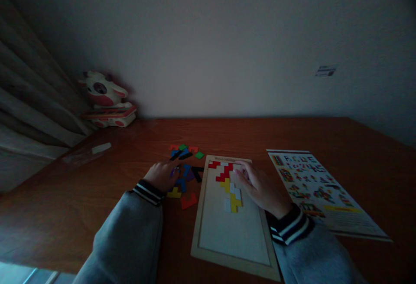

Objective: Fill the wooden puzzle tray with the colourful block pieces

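Grip state: my left hand (162, 174) rests over the near side of the loose pieces (182, 184), fingertips among them; cannot tell whether they pinch one. My right hand (256, 184) reaches across the right rim of the tray (224, 236), fingers bent at the upper right of the laid pieces. Dim light; cannot tell whether thumb and finger are apart or closed on anything.

Tray position: flat on the table (136, 145), between the loose pieces and the printed sheet (315, 188).

Risks, my judgement. The laid pieces have bare floor around them, so a sideways nudge from my right fingers could slide the row out of line. My right cuff (292, 225) lies close to the rim; a low pull back could drag the tray askew or skid the sheet. Loose pieces overlap at the far end, so lifting one may flip its neighbour. The black piece (195, 172), just beside the left rim, could get pushed against it.

Materials: tray looks like pale wood, rectangular, with a raised border. Pieces are flat, square-cornered and stepped; red (224, 174), yellow (234, 206) and white (227, 205) inside. Table is reddish-brown, faintly grained. Sheet looks thin. Cuff is ribbed knit, dark with pale stripes.
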